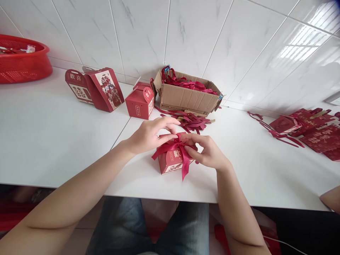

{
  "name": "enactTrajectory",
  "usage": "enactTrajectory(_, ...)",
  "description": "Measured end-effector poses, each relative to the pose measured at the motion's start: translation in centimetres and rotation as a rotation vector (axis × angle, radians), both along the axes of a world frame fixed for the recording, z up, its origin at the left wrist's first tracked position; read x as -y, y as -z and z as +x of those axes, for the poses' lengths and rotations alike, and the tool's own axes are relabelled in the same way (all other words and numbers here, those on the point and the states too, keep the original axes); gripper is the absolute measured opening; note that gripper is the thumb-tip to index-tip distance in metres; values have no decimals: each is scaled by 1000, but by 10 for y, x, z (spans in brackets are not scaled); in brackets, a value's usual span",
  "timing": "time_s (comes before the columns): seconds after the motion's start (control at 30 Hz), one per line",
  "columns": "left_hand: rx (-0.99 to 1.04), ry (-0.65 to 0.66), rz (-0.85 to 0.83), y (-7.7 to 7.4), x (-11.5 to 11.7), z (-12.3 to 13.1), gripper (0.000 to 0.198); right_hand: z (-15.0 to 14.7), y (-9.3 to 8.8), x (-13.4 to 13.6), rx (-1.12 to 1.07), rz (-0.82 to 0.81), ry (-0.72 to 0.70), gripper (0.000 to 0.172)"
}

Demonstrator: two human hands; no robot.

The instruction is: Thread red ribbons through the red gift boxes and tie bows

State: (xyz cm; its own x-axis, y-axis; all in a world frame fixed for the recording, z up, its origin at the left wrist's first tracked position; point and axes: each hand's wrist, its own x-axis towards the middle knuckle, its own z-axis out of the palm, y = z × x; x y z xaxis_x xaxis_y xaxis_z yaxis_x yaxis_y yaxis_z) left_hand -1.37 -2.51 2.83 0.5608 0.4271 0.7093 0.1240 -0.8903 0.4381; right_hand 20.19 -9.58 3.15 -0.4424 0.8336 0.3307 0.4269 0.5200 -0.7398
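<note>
While both bare hands meet over a small red gift box near the front edge of a white table, a crimson ribbon crosses its top, one end hanging down the front. The box's rounded flap reads 歡 in pale print. The right hand's grip is nearly closed, thumb and forefinger on the ribbon; the left hand has its thumb at the upper loop and its forefinger raised, though whether that grip pinches anything I cannot tell.

Behind, at left, an upright red carton reads 歡喜 above 囍, touching a box with drawn figures. Nearer the middle stands a handled red box (its label is too small to read). A brown cardboard box, printed with a line including "www.", holds more ribbons; loose strips lie before it.
</note>
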Motion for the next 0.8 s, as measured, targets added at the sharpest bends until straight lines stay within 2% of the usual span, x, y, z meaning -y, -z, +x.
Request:
enactTrajectory(0.13, -10, -11, 79, -2, 0, -2, 27, 0, -1, 0, -5, -13, -12, 37)
enactTrajectory(0.27, 14, 59, -37, -2, 0, -1, 26, 0, 0, 0, -26, -34, -23, 34)
enactTrajectory(0.47, 5, 96, -218, -7, 1, -2, 29, 2, 3, -3, -71, -48, -58, 40)
enactTrajectory(0.63, -68, 118, -263, -4, -3, -1, 40, 3, 3, -3, -85, -98, -56, 44)
enactTrajectory(0.8, -89, 109, -334, 0, -6, 1, 36, 3, 2, -3, -79, -110, -47, 47)
